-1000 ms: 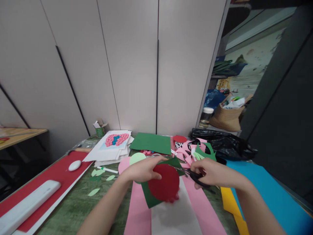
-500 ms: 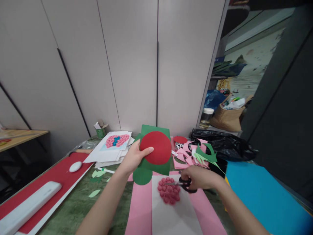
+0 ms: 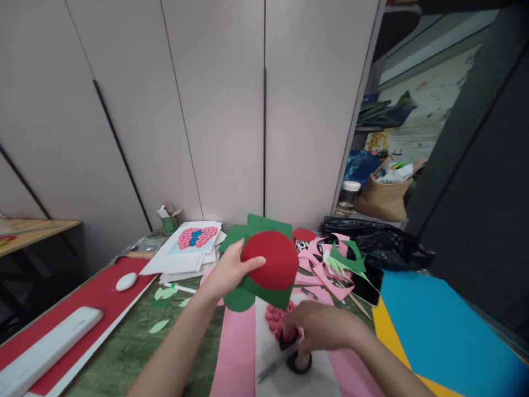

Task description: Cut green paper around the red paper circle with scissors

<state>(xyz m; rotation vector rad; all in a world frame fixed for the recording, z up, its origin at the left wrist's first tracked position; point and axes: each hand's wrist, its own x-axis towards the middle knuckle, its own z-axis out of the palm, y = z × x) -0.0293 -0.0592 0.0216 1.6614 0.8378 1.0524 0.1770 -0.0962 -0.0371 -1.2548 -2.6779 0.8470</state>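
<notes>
My left hand point(image 3: 232, 273) pinches a red paper circle point(image 3: 273, 259) together with a green paper sheet point(image 3: 270, 223) behind it, the thumb lying on the red face. My right hand point(image 3: 324, 325) has its fingers at the black loops of a pair of scissors point(image 3: 275, 366), whose blades point to the lower left over a white sheet point(image 3: 303, 380). A cluster of pink balls point(image 3: 273, 317) sits on that sheet, partly covered by my right hand. Beneath the white sheet lies larger pink paper point(image 3: 233, 358). A green rounded piece point(image 3: 238, 300) shows below my left hand.
Pink paper scraps point(image 3: 318, 270) and a black phone-like slab point(image 3: 367, 284) lie right of centre. Blue sheets point(image 3: 438, 325) cover the right side. On the left are white sheets with a pink-and-blue design point(image 3: 198, 238), cut leaves point(image 3: 159, 326) and a long white device point(image 3: 53, 347) on red board.
My right hand has come down and nearer with the scissors, whose blades have swung to the lower left. The red circle and green sheet have shifted slightly right and down, tilting.
</notes>
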